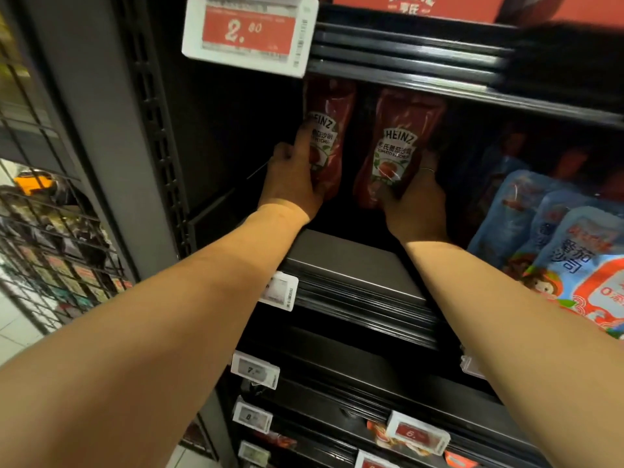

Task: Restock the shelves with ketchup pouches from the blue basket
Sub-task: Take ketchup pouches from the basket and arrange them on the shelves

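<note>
Both your arms are reaching into the dark shelf bay (354, 261). Your left hand (293, 177) grips the left Heinz ketchup pouch (329, 136), thumb across its label, pouch upright at the back of the bay. Your right hand (417, 201) grasps the right Heinz ketchup pouch (393, 146) from below and behind, ring visible on one finger; pouch tilted slightly. The two pouches sit side by side, just apart. Blue pouches (567, 251) stacked to the right. Red 2.00 price tag (250, 32) above.
</note>
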`<action>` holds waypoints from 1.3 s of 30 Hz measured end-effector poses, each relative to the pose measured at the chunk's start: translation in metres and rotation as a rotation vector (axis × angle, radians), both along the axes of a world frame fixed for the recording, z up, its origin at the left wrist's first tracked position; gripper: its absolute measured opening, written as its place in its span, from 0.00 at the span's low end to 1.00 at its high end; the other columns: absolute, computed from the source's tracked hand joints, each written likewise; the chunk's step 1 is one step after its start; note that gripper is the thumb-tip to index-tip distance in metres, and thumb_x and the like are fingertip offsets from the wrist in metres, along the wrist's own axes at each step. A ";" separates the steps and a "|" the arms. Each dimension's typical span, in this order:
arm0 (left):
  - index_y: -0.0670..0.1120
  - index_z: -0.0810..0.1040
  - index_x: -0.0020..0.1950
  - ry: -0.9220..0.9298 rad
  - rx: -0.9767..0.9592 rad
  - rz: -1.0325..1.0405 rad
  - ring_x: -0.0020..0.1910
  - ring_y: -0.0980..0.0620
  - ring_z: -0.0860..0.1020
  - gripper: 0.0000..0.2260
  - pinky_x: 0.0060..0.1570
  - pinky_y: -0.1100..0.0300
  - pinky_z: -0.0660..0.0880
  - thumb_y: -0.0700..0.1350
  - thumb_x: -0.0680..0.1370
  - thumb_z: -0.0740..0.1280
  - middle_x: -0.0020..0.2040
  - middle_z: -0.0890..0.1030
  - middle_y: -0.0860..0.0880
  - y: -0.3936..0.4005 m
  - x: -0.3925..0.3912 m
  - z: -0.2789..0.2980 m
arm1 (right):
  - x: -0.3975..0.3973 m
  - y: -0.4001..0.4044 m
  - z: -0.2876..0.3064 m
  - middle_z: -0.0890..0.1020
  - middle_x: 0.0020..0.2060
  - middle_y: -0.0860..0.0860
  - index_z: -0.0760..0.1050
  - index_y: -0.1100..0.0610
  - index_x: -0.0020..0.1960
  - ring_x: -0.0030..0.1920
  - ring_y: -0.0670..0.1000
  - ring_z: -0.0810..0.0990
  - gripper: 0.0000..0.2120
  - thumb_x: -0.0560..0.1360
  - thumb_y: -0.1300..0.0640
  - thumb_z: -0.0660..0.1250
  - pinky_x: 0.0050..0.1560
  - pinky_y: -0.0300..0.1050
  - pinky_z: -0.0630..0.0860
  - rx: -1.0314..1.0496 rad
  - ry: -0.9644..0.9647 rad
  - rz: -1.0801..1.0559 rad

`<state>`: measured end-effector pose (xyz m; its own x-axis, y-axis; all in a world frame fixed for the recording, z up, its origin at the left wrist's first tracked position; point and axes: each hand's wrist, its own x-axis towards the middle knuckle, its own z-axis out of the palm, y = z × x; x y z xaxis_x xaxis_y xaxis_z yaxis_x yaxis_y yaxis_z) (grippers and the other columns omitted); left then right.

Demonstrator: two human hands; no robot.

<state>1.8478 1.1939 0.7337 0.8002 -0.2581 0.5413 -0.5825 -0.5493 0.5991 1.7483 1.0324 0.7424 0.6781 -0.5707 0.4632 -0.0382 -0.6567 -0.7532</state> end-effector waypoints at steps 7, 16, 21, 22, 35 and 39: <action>0.52 0.53 0.81 -0.007 0.044 -0.033 0.65 0.35 0.72 0.45 0.65 0.47 0.72 0.46 0.71 0.77 0.67 0.69 0.37 -0.013 0.028 0.010 | 0.007 -0.012 -0.005 0.78 0.67 0.56 0.57 0.55 0.78 0.65 0.57 0.78 0.37 0.76 0.58 0.73 0.66 0.51 0.75 -0.003 -0.036 -0.071; 0.53 0.54 0.81 -0.069 -0.021 0.003 0.59 0.37 0.74 0.43 0.60 0.48 0.73 0.47 0.73 0.76 0.61 0.70 0.38 -0.024 0.055 -0.004 | 0.034 -0.026 -0.007 0.73 0.69 0.62 0.54 0.58 0.80 0.67 0.63 0.74 0.39 0.77 0.52 0.72 0.64 0.51 0.72 -0.128 0.050 -0.227; 0.51 0.58 0.80 -0.083 -0.037 -0.040 0.59 0.38 0.74 0.40 0.62 0.47 0.74 0.46 0.72 0.75 0.61 0.67 0.40 -0.021 0.047 -0.001 | 0.072 -0.028 -0.004 0.74 0.70 0.61 0.57 0.56 0.80 0.69 0.63 0.73 0.37 0.77 0.52 0.70 0.67 0.51 0.70 -0.069 0.067 -0.221; 0.51 0.61 0.79 -0.099 -0.049 -0.040 0.58 0.39 0.73 0.38 0.61 0.48 0.75 0.46 0.72 0.75 0.60 0.67 0.40 -0.020 0.045 -0.001 | 0.077 -0.028 -0.006 0.74 0.70 0.60 0.57 0.55 0.80 0.69 0.62 0.73 0.37 0.77 0.52 0.70 0.67 0.50 0.70 -0.051 0.047 -0.201; 0.57 0.68 0.75 -0.019 0.255 -0.095 0.67 0.37 0.65 0.32 0.68 0.52 0.68 0.45 0.73 0.72 0.71 0.60 0.42 -0.026 0.048 -0.003 | 0.076 -0.026 -0.012 0.67 0.71 0.61 0.74 0.47 0.69 0.71 0.64 0.68 0.25 0.73 0.49 0.72 0.72 0.54 0.68 -0.253 0.099 -0.154; 0.64 0.58 0.78 0.128 0.314 -0.104 0.72 0.37 0.64 0.35 0.72 0.45 0.67 0.52 0.75 0.70 0.76 0.55 0.44 -0.030 0.062 -0.001 | 0.077 -0.031 -0.010 0.73 0.70 0.58 0.73 0.48 0.70 0.71 0.59 0.71 0.26 0.73 0.52 0.73 0.72 0.50 0.68 -0.138 0.097 -0.041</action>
